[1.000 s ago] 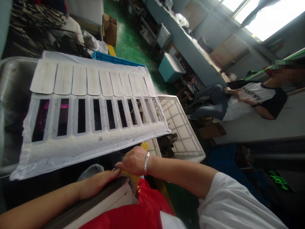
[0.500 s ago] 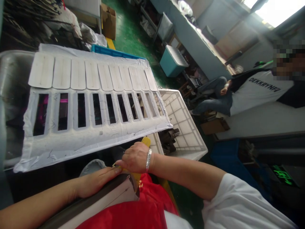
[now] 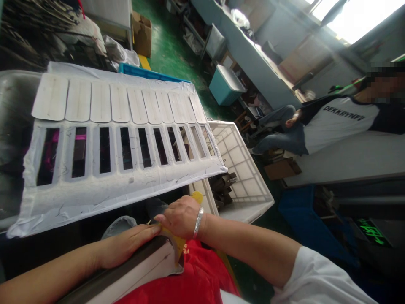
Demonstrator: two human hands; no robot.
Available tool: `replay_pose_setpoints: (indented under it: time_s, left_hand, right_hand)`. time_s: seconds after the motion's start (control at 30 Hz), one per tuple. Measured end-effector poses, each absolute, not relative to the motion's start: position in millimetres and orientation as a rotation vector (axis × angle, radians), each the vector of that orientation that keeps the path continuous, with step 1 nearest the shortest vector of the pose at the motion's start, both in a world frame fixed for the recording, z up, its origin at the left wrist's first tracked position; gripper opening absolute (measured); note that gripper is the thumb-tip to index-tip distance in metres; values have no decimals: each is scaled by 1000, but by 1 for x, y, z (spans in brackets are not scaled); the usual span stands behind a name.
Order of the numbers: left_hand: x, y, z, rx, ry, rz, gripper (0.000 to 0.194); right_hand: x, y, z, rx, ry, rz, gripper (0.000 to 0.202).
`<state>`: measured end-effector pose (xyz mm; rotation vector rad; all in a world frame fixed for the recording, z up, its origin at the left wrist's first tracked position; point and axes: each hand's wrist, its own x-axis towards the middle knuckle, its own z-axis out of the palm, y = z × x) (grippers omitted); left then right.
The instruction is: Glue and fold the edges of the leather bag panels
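Observation:
A long curved piece with a dark outer side and a white inner side [image 3: 136,274] lies across my lap. My left hand [image 3: 123,245] lies along its dark upper edge, thumb side up, with the other fingers hidden on the far side. My right hand [image 3: 180,217] is closed around a flat yellow tool [image 3: 198,196], whose rounded end sticks out above the knuckles. The tool's lower part reaches the end of the dark piece, close to my left fingertips. A red apron [image 3: 202,266] lies under the piece.
Ahead is a white cloth-covered panel [image 3: 95,185] with rows of pale rounded pads and rectangular openings. A white plastic crate [image 3: 249,177] with dark pieces inside stands right of it. A seated person [image 3: 335,122], a teal bin [image 3: 224,86] and a blue container [image 3: 297,211] are farther right.
My view has shifted slightly. Both hands stay together at the end of the dark piece, and the right hand with the yellow tool sits slightly lower in view.

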<state>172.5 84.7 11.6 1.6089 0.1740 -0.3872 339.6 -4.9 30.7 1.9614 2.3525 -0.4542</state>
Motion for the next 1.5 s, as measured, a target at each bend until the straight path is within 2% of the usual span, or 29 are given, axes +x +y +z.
replay_pose_setpoints:
  time_s: [0.13, 0.27, 0.5, 0.73, 0.97, 1.27, 1.5]
  left_hand:
    - [168, 84, 0, 1634, 166, -361, 51]
    - [161, 87, -8, 1694, 169, -367, 54]
    - [164, 91, 14, 1543, 426, -540, 59]
    - [169, 90, 17, 1563, 335, -542, 57]
    - [174, 82, 30, 1612, 273, -436, 54]
    - [177, 83, 40, 1670, 314, -614, 57]
    - [188, 81, 51, 1654, 298, -607, 49]
  right_hand:
    - [341, -4, 33, 1966, 2337, -457, 52]
    - [343, 14, 40, 1750, 2394, -542, 50]
    - [342, 43, 42, 1394, 2545, -627, 44]
    - [347, 29, 31, 1490, 2692, -534, 50]
    - [347, 12, 33, 1648, 2563, -514, 53]
    - [353, 31, 22, 1350, 2808, -579, 51]
    - [357, 27, 23, 1198, 2895, -568, 48]
